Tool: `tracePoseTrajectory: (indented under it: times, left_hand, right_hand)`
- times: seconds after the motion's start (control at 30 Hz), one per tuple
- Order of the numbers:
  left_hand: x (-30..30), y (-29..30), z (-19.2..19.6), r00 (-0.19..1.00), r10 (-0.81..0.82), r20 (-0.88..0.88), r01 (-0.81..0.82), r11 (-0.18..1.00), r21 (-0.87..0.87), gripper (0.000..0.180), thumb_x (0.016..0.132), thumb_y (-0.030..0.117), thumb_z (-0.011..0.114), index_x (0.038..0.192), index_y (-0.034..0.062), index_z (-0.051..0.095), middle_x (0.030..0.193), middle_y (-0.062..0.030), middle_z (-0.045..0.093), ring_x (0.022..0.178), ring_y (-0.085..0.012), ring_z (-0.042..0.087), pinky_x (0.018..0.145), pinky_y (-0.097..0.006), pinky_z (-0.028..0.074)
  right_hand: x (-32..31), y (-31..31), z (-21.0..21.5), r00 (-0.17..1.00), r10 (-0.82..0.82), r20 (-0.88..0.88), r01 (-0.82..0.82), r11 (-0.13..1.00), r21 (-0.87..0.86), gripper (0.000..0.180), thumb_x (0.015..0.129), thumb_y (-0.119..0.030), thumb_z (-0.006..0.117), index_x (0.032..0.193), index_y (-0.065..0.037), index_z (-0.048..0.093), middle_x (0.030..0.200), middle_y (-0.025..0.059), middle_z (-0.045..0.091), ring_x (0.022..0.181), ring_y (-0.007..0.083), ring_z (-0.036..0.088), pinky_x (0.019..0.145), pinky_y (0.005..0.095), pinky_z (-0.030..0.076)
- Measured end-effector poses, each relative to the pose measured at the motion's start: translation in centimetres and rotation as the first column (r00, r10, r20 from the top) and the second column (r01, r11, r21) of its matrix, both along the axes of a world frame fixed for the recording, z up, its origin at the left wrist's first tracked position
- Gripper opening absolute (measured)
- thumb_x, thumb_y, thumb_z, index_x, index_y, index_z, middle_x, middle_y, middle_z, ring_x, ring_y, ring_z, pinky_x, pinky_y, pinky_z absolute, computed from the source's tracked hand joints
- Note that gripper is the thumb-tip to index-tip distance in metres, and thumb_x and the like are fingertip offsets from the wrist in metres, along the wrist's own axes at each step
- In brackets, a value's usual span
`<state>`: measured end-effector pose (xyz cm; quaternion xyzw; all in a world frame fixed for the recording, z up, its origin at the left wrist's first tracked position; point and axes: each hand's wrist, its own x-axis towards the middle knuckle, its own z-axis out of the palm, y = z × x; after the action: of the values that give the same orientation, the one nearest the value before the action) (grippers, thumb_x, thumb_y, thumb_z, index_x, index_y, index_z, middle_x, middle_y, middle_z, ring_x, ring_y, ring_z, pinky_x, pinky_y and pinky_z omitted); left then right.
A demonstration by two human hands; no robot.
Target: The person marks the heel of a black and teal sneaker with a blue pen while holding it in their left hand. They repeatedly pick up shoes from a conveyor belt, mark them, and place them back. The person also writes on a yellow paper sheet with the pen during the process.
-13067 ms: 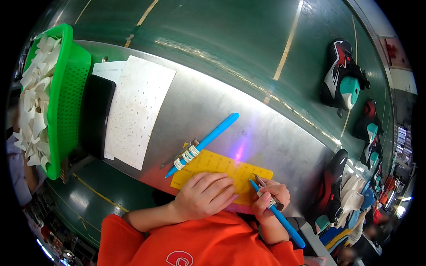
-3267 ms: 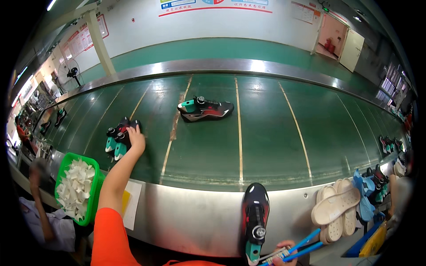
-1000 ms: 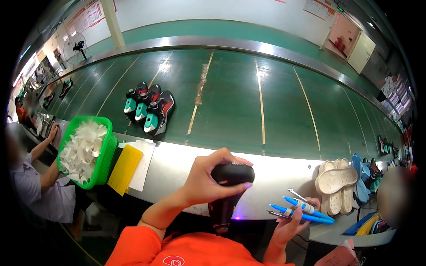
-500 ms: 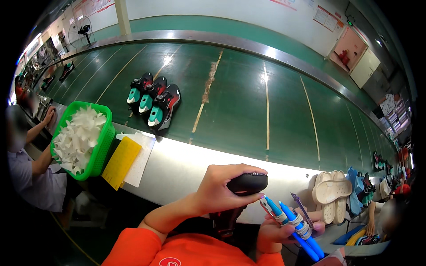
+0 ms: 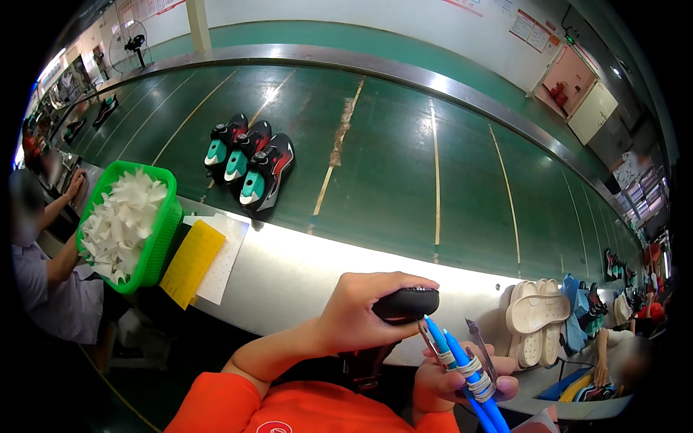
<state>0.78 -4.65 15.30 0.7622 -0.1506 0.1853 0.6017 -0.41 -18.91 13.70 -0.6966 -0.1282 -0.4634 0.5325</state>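
Note:
My left hand (image 5: pixel 361 309) is closed round a shoe (image 5: pixel 406 306), whose rounded black end faces up. Most of the shoe lies hidden behind my fingers; a dark part with some red shows below my wrist. Just right of it, my right hand (image 5: pixel 449 377) is closed on a bundle of blue pens (image 5: pixel 473 379) wrapped with pale rubber bands. The pen tips point up at the lower edge of the shoe, touching or very near it. A slim metal tool (image 5: pixel 426 336) and a clear purplish pen (image 5: pixel 480 346) stick out of the same hand.
Three black, red and teal shoes (image 5: pixel 249 162) stand on the green conveyor belt (image 5: pixel 390 187). Left are a green basket (image 5: pixel 170 216) of white paper pieces and a yellow card (image 5: pixel 191 263). Beige clogs (image 5: pixel 538 314) sit at right. Co-workers sit on both sides.
My right hand has moved a little left, bringing the pen tips closer to the shoe. My left hand and the shoe have shifted slightly right and down.

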Motion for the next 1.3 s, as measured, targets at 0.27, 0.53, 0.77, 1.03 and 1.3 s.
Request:
tracePoseTrajectory:
  times: [0.27,0.53,0.77,1.03,1.3]
  left_hand:
    - [0.0,0.2,-0.1,1.000,0.000,0.017,0.000,1.000,0.012,0.042,0.061,0.004,0.076,0.101,0.0051,0.063,0.091,-0.0092,0.066,0.078,-0.0168,0.064,0.069,-0.023,0.050]
    - [-0.1,0.4,-0.3,1.000,-0.015,-0.010,0.016,1.000,0.016,0.043,0.060,0.001,0.074,0.102,0.0047,0.062,0.094,-0.0105,0.065,0.081,-0.0188,0.064,0.071,-0.025,0.050]
    - [-0.4,-0.1,-0.2,1.000,-0.018,-0.014,0.018,1.000,0.023,0.046,0.061,0.001,0.073,0.105,0.0047,0.061,0.096,-0.0113,0.064,0.083,-0.0207,0.064,0.073,-0.026,0.050]
    - [-0.4,-0.6,-0.7,0.996,-0.010,0.086,0.006,0.999,0.044,0.045,0.062,0.003,0.074,0.105,0.0041,0.060,0.096,-0.0115,0.064,0.080,-0.0224,0.064,0.069,-0.027,0.051]
    - [-0.5,-0.8,-0.9,0.991,0.008,0.131,-0.016,0.998,0.061,0.045,0.062,0.006,0.075,0.104,0.0043,0.060,0.094,-0.0113,0.065,0.077,-0.0222,0.065,0.067,-0.027,0.052]
  right_hand:
    - [0.0,0.9,0.3,0.997,0.067,0.028,-0.070,0.992,0.106,0.052,0.080,-0.039,0.060,0.096,-0.006,0.023,0.066,0.0074,0.043,0.046,0.0142,0.049,0.038,0.0222,0.040]
    - [0.2,0.9,-0.4,0.997,-0.011,0.071,0.004,0.996,0.086,0.054,0.083,-0.042,0.056,0.102,-0.003,0.023,0.074,0.0100,0.041,0.043,0.0125,0.043,0.036,0.0226,0.038]
    - [0.7,-0.5,-0.5,0.984,-0.139,0.110,0.135,0.990,0.041,0.055,0.084,-0.039,0.053,0.114,-0.001,0.027,0.086,0.0112,0.041,0.054,0.0141,0.044,0.040,0.0221,0.036]
    - [0.5,0.7,2.2,0.996,-0.084,0.044,0.077,0.986,0.148,0.055,0.080,-0.037,0.059,0.114,-0.004,0.030,0.091,0.0110,0.044,0.043,0.0143,0.045,0.033,0.0197,0.036]
    - [0.0,0.5,3.4,0.997,0.023,-0.067,-0.011,0.985,0.171,0.058,0.076,-0.037,0.065,0.109,-0.003,0.031,0.082,0.0137,0.046,0.035,0.0161,0.048,0.027,0.0194,0.035]
